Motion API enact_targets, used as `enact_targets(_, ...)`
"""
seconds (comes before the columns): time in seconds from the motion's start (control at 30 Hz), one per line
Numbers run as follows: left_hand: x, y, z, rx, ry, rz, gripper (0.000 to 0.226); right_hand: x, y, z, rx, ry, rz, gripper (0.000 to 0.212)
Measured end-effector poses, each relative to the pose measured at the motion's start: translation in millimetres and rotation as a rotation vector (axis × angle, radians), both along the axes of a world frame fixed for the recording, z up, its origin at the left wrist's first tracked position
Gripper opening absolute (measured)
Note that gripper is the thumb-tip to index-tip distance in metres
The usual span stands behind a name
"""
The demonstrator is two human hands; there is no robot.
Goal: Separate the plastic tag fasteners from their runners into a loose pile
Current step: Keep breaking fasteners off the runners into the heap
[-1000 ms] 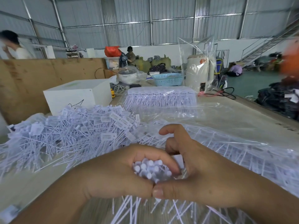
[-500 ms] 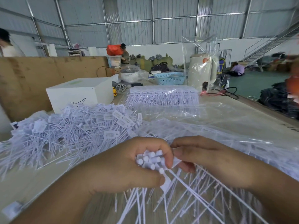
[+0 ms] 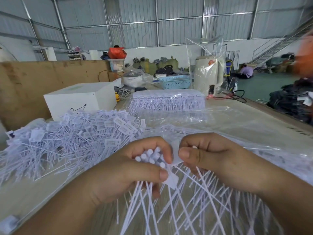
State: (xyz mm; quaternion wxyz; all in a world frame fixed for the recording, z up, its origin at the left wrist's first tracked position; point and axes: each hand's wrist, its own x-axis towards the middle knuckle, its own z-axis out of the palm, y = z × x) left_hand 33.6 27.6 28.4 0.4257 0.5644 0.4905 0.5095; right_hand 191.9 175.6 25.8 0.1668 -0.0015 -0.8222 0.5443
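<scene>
While the left hand [image 3: 118, 173] grips a bunch of tag fasteners [image 3: 150, 157] with fingers and thumb curled round their round heads, the right hand [image 3: 211, 160] pinches one flat white tag [image 3: 176, 155] just beside it at 3 o'clock; the two hands sit close together, nearly touching at the thumbs. Thin white stems [image 3: 169, 206] fan down from both hands toward 6 o'clock. At 10 o'clock lies the loose pile [image 3: 71, 138] of separated fasteners on the counter [image 3: 254, 116]. At 12 o'clock, farther off, a clear bag of fasteners in rows [image 3: 167, 100] rests, with a white box [image 3: 81, 99] at 11 o'clock. Behind these stand a blue basket [image 3: 175, 81] and a cream kettle [image 3: 207, 73] under clear plastic.
</scene>
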Motion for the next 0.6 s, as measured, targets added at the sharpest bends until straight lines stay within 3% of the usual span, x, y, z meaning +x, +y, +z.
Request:
enact_targets(0.17,0,0,1,0.007,-0.057,0.030,0.016,-1,0,-5,0.048,-0.010,-0.057,0.033)
enact_targets(0.37,2,-5,5,0.016,-0.097,-0.017,0.017,-5,-11,-8,0.053,0.041,-0.076,0.021)
enact_targets(0.5,11,2,1,0.082,-0.133,0.149,0.017,-9,-16,-9,0.055,0.085,-0.236,0.033)
enact_targets(0.6,17,10,-7,0.125,-0.088,0.312,0.023,-12,-19,-11,0.042,0.110,-0.351,0.023)
